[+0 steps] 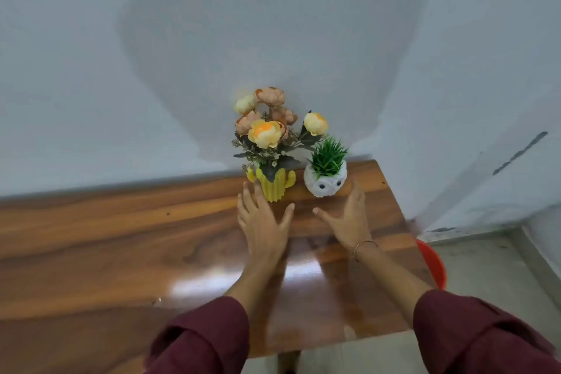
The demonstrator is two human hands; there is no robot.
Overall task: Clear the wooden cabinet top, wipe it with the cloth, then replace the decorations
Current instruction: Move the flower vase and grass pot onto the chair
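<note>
Against the grey wall (273, 24), near the right end of the wooden cabinet top (121, 246), the two decorations stand side by side: a yellow cactus-shaped vase (274, 187) with a bunch of peach and yellow flowers (267, 130), and just to its right a white owl pot (324, 184) with a tuft of green grass (329, 156). From the head view, both of my hands are stretched out low over the wood in front of them, holding nothing. On my left hand (262, 222) the fingers are straight and spread wide, with the tips up against the near left side of the vase. I cannot tell whether they touch it or lie just beside it. My right hand (349, 218), with a thin bangle (362, 247) on the wrist, is spread the same way. Its thumb points in toward the other hand and its fingers reach up past the right side of the owl pot, seemingly a little apart from it. No cloth shows anywhere in view. A red bucket (434, 264) peeks out on the floor beyond the cabinet's right edge. The wood shines with glare, which tells me nothing sure about wiping. Since both pieces sit on the top and no cloth is in sight, I judge this to be the clearing step, with one hand going for each pot. Next, each hand has to close round its pot low on the body. The vase is top-heavy with flowers, so it needs a firm grip and a straight lift to keep it from tipping into the owl pot.
</note>
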